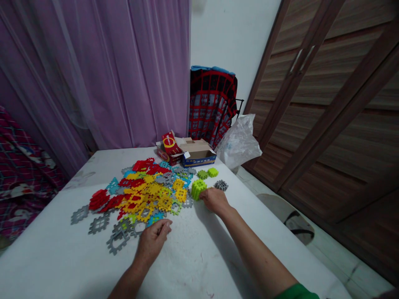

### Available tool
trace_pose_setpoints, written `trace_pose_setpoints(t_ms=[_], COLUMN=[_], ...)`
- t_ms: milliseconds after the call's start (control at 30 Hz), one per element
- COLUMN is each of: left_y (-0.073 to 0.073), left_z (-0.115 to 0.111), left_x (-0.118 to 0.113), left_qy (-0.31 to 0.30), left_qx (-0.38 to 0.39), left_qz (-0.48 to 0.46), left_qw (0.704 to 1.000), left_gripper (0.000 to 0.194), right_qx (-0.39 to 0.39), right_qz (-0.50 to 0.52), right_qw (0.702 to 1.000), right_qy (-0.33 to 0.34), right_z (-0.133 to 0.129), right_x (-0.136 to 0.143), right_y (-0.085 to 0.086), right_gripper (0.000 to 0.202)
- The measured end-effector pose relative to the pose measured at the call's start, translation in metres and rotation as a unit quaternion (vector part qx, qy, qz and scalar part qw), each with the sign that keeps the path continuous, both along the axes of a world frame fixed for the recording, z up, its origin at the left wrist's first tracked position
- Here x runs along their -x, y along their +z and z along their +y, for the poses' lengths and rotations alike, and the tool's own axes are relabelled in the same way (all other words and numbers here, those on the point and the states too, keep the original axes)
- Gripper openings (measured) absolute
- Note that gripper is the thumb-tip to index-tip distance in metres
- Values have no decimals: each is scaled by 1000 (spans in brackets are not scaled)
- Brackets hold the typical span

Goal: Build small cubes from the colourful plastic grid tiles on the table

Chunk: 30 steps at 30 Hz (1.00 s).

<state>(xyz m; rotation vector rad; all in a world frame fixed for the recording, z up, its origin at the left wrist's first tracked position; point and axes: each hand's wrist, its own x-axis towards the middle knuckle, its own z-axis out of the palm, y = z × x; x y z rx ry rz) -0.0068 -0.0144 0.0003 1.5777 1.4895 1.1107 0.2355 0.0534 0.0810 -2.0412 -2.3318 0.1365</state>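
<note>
My right hand [214, 199] has its fingers closed at the lower right side of a stack of lime green plastic interlocking tiles [197, 189] on the white table. My left hand [155, 236] rests by the near edge of the pile, fingers curled together, with no tile showing in it. Beside it spreads a heap of notched building tiles [151, 191] in yellow, red, grey, blue and green. Grey frame tiles [98, 224] lie at its front left, and a stack of red tiles [99, 199] sits on the left.
Behind the right hand lie a grey tile [221, 185] and two small green pieces, a darker one [202, 174] and a lighter one [213, 172]. An open blue box [198, 160] and a red carton [171, 143] stand at the table's far edge. A clear plastic bag [240, 141] hangs beyond the corner.
</note>
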Motion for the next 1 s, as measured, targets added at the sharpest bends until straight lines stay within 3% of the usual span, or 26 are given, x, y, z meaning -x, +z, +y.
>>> trace_pose_setpoints(t_ms=[167, 300, 433, 567, 767, 867, 1000], left_y=[-1, -1, -2, -10, -15, -14, -14], left_z=[1, 4, 11, 18, 17, 14, 11], left_x=[2, 11, 20, 22, 22, 21, 19], left_qy=[13, 62, 83, 59, 53, 47, 53], left_qx=[-17, -75, -221, -281, -277, -275, -274], left_qz=[-13, 58, 171, 231, 243, 255, 263], left_qw=[1000, 994, 957, 929, 928, 926, 924], left_gripper=[41, 35, 28, 25, 25, 26, 26], right_qx=[-2, -25, -92, -100, -90, -136, -207], right_qz=[66, 187, 254, 242, 206, 260, 365], right_qw=[998, 979, 962, 965, 975, 956, 908], right_qy=[22, 72, 38, 8, 6, 8, 10], right_z=[-18, -35, -40, -34, -27, -30, -40], right_x=[14, 40, 62, 75, 79, 72, 63], right_y=[-8, -44, -73, -75, -77, -86, -94], right_gripper=[35, 37, 36, 47, 33, 29, 27])
